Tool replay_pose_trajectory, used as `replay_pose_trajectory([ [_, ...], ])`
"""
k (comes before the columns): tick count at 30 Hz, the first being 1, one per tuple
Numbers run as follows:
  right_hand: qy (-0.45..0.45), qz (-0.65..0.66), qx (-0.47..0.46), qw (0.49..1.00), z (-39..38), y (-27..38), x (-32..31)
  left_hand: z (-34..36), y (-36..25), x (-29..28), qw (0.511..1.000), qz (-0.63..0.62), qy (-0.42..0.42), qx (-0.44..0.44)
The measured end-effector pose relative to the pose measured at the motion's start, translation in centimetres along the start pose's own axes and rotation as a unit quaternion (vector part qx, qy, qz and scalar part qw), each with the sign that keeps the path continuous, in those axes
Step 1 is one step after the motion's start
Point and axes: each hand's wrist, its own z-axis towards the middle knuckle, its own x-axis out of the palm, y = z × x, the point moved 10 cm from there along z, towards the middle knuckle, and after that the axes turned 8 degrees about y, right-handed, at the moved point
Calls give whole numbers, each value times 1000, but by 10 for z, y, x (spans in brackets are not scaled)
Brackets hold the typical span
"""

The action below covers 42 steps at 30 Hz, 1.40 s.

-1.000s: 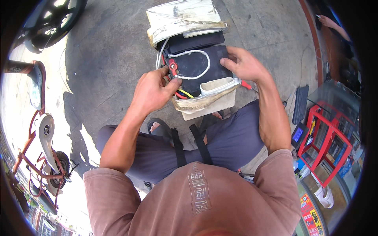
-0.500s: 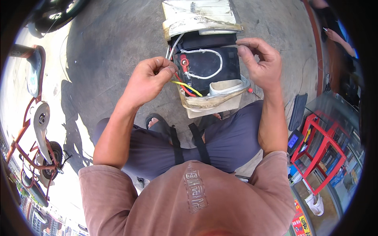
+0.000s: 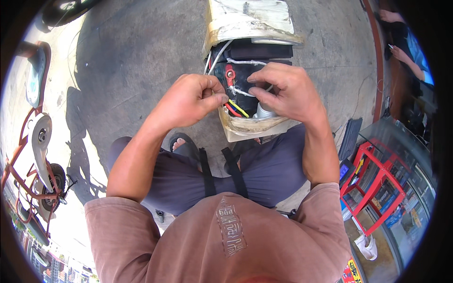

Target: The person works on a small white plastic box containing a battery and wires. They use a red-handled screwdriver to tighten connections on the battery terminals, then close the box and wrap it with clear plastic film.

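A cream plastic case (image 3: 257,132) with worn tape round its rim stands open before me, black batteries (image 3: 243,73) inside. A red terminal cover (image 3: 230,75) with a bolt sits on the near battery. A white sleeved cord (image 3: 243,91) loops from it, partly behind my right hand. Yellow wire (image 3: 239,108) and red wire (image 3: 231,110) run up to the fingertips of my left hand (image 3: 196,100). Those fingers are pinched; what they hold is hidden. My right hand (image 3: 288,92) hovers over the battery, thumb and forefinger apart, open beside the cord. A grey-white cup-like part (image 3: 264,111) sits below it.
The case's cream lid part (image 3: 250,19) lies at its far side. A rust-red cycle frame (image 3: 33,179) stands at left. At right are a red rack (image 3: 377,184), a glass case (image 3: 401,141) and another person's arm (image 3: 406,59). My knees flank the case.
My right hand has moved left and nearer, from the case's far right edge to over the battery. My left hand has shifted right and nearer, to the wires, still pinched.
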Motion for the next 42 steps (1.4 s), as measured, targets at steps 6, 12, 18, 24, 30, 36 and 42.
replay_pose_trajectory([
  [6, 75, -35, -5, 997, 2, 7, 13, -6, -31, -1, 980, 111, -63, 150],
  [12, 156, 9, 59, 986, 12, -10, 33, -10, -35, 3, 980, 9, -74, 184],
  [18, 170, 92, 20, 981, 13, -5, 41, -12, 21, -3, 954, -265, -126, 66],
  [24, 203, 161, -21, 966, 13, -1, 50, -15, 52, 1, 898, -400, -154, -99],
  [30, 148, 243, 22, 959, 14, -10, 28, -18, 81, -1, 884, -424, -142, -134],
  [36, 93, 238, 108, 961, 1, -33, 10, -29, 68, -27, 948, -241, -191, -79],
  [42, 71, 194, 59, 977, 3, -11, 9, -38, 33, -33, 937, -247, -227, 100],
])
